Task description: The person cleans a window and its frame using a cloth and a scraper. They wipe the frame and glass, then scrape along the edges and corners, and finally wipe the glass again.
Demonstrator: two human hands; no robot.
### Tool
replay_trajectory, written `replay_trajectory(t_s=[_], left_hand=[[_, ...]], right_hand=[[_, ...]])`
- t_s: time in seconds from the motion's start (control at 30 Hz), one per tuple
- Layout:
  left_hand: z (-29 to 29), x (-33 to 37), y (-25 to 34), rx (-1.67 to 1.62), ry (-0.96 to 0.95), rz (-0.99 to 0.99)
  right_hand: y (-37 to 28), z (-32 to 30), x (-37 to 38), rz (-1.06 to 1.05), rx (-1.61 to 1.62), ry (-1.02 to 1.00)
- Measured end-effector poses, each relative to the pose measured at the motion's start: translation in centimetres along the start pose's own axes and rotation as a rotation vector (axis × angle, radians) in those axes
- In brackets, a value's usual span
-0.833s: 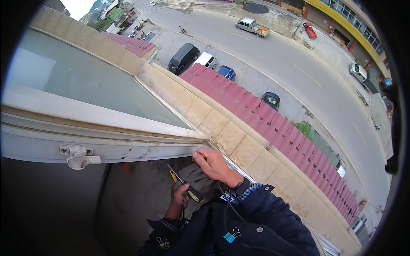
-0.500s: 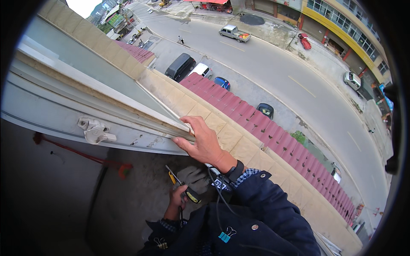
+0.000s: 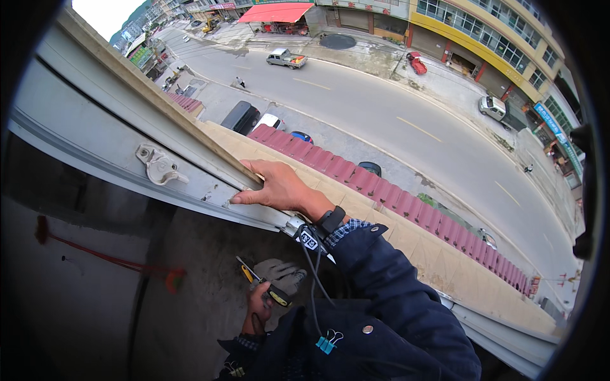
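My right hand (image 3: 279, 185), with a dark band at its wrist, grips the end edge of a white window sash (image 3: 101, 117). Its thumb lies on the inner face and the fingers reach over the outer side. A pale window handle (image 3: 159, 166) is fixed to the frame left of that hand. Lower down, inside the room, my left hand (image 3: 257, 305) is closed round a screwdriver (image 3: 278, 295) with a black and yellow handle. The metal shaft points up and left, beside a yellow piece I cannot make out. Behind it shows a dusty grey shape (image 3: 281, 273), its kind unclear.
A tan tiled ledge (image 3: 406, 251) runs outside the window, above a red corrugated roof (image 3: 356, 181). Far below lies a street (image 3: 375, 108) with vehicles. A window track (image 3: 502, 336) extends at lower right. A red-orange cord-like thing (image 3: 95, 251) crosses the dim interior at left.
The view has shifted, and the street scene moved left. Less glass shows, and the sash looks nearly edge-on. My right hand still grips the sash edge; my left still holds the screwdriver.
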State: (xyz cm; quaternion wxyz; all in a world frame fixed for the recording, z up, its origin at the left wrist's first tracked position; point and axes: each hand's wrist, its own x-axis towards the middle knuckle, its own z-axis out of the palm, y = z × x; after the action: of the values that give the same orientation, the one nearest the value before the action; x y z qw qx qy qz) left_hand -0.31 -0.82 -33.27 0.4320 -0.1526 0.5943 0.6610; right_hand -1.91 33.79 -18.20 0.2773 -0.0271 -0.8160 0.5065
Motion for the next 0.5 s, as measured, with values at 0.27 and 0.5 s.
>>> replay_trajectory(t_s=[0.27,0.5], left_hand=[[0.4,-1.0,0.4,0.033,-0.046,0.023],[1.3,-0.7,-0.4,0.079,-0.042,0.073]], right_hand=[[-0.7,-0.4,-0.3,0.080,0.020,-0.031],[-2.0,-1.2,-1.3,0.110,0.012,-0.036]])
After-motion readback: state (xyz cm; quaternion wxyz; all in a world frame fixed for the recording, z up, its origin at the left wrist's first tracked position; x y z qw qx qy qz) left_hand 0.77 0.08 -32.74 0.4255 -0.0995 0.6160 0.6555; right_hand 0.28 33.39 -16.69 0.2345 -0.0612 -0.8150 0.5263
